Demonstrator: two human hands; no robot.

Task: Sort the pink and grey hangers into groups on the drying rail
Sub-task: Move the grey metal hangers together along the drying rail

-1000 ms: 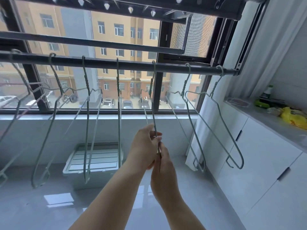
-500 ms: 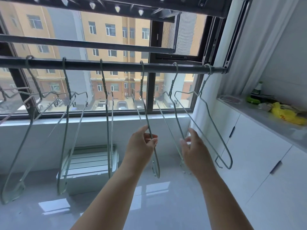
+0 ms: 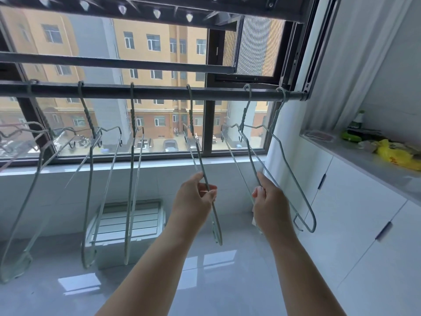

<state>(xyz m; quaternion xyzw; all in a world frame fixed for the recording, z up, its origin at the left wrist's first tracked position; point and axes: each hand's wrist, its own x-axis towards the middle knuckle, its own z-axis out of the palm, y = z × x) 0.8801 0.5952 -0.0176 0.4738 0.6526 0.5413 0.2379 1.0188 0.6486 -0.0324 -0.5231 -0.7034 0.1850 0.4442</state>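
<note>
Head view: a wide window [image 3: 208, 124] looking onto apartment blocks fills the back of a balcony room, with a glossy floor [image 3: 68, 293] below it and white cabinets [image 3: 364, 224] along the right wall under a grey counter [image 3: 364, 163], next to a pale curtain [image 3: 353, 53]. A dark rail [image 3: 159, 92] crosses in front of the window, its right end at the curtain. A white crate [image 3: 127, 221] sits on the floor against the tiled wall under the sill. Six grey hangers [image 3: 90, 179] hang from the rail by their hooks, spaced apart along its length. A pink hanger [image 3: 16, 130] shows at the left edge, mostly cut off, and where it hooks on cannot be made out. The person's left hand [image 3: 196, 197] pinches the lower wire of the fourth hanger [image 3: 198, 156] between thumb and fingertips, the hook on the rail near the window post. The right hand [image 3: 271, 201] has its fingers curled round the wire of the fifth hanger [image 3: 251, 156], which hangs just beside the last hanger [image 3: 275, 117] at the rail's right end. On the counter lie a yellow bag [image 3: 396, 156] and, further back, a bottle [image 3: 357, 120]
</note>
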